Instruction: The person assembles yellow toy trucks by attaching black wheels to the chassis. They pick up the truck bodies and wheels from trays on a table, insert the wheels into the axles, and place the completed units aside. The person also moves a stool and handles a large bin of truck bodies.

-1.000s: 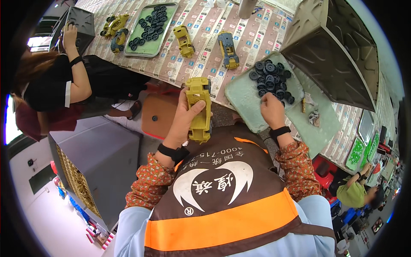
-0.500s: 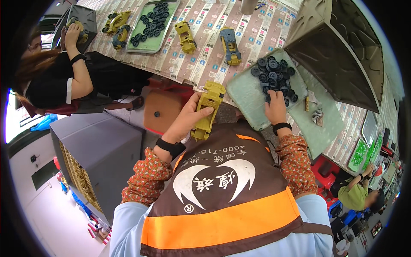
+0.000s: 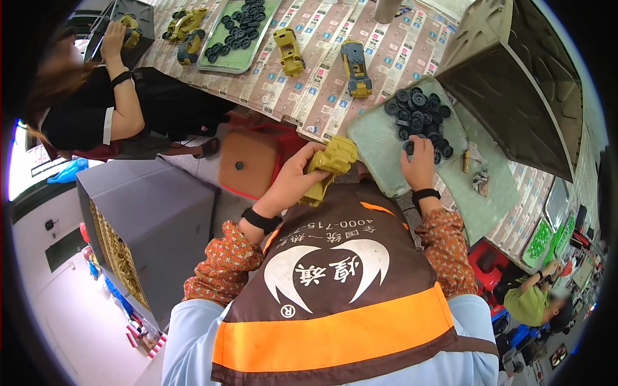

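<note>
My left hand (image 3: 291, 180) is closed round a yellow toy car body (image 3: 337, 156), held tilted above my apron in front of the table edge. No wheels show on the part of it that I can see. My right hand (image 3: 420, 166) pinches a black toy wheel (image 3: 408, 148) at the near edge of a wheel pile (image 3: 417, 116). That pile lies on a pale green tray (image 3: 378, 151) at the table's front. Beyond the tray lie a grey-and-yellow toy car (image 3: 356, 68) and a yellow toy car (image 3: 288, 51).
A second tray (image 3: 237, 62) of wheels lies farther left, beside more toy cars (image 3: 187, 32). A large brown bin (image 3: 496, 83) tilts at the right. Left of me are an orange-brown stool (image 3: 248, 164), a big grey box (image 3: 151, 212) and a co-worker (image 3: 84, 122) holding a toy.
The toy car body in my left hand has turned from lying flat toward me to a tilted, side-on pose, slightly to the right. My right hand stays at the wheel pile.
</note>
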`<state>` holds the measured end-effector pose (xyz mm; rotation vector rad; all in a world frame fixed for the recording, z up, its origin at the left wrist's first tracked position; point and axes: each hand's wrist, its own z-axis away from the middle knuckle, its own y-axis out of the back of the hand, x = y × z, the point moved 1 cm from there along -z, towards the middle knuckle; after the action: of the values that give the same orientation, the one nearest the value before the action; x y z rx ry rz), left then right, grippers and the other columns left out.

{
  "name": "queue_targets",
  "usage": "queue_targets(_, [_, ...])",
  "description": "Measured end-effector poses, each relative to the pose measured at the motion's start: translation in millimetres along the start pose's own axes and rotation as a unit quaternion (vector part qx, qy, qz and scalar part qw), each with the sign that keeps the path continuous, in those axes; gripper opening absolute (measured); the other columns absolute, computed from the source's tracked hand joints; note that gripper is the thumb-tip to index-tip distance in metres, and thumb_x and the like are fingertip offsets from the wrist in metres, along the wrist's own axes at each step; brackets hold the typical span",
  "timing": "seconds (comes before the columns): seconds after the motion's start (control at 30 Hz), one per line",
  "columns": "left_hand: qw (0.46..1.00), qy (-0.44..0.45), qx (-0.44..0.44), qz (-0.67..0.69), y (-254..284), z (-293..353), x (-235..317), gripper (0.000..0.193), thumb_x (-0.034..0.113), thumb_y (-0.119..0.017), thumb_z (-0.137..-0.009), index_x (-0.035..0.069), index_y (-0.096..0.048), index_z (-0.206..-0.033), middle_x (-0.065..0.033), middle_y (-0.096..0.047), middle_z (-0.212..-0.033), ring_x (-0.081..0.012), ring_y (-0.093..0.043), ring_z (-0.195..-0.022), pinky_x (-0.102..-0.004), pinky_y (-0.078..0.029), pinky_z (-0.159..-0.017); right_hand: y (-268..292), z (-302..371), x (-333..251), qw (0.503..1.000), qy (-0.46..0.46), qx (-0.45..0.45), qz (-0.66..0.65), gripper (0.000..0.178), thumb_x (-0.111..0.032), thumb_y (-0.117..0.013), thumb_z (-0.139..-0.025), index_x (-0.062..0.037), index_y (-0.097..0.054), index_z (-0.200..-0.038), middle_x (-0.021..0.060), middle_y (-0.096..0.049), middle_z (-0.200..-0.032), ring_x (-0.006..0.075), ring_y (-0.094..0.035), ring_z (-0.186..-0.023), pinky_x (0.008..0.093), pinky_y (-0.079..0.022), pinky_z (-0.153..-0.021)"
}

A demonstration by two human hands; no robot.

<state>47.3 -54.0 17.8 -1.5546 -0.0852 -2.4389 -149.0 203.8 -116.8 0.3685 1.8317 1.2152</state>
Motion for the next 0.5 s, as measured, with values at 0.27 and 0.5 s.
queue_targets(0.27, [0.908, 0.006, -0.063, -0.414, -8.9, 11.6, 49.1, 0.043, 0.01, -0.065, -0.081, 0.01, -0.054, -0.122, -0.0222, -0.067, -0.104, -0.0399, -0.066, -0.1, -0.0431, -0.052, -0.085, 80.9, -31.8, -146.3, 0.816, -0.037, -0.278, -0.506, 0.032, -0.014, -0.063, -0.094, -0.0051, -0.058, -0.124, 0.0083, -0.053, -0.105, 0.0193, -0.054, -0.1, 0.032, -0.046, -0.09])
queue_targets(0.5, [0.908, 0.085, -0.178, -0.368, 1.7, 10.2, 35.9, 0.047, 0.019, -0.068, -0.084, 0.011, -0.048, -0.125, -0.0161, -0.067, -0.107, -0.0339, -0.067, -0.101, -0.0415, -0.052, -0.086, 77.1, -0.4, -162.7, 0.803, 0.126, -0.419, -0.405, 0.04, -0.02, -0.066, -0.093, -0.0051, -0.054, -0.129, 0.0179, -0.054, -0.113, 0.0334, -0.056, -0.108, 0.038, -0.045, -0.097])
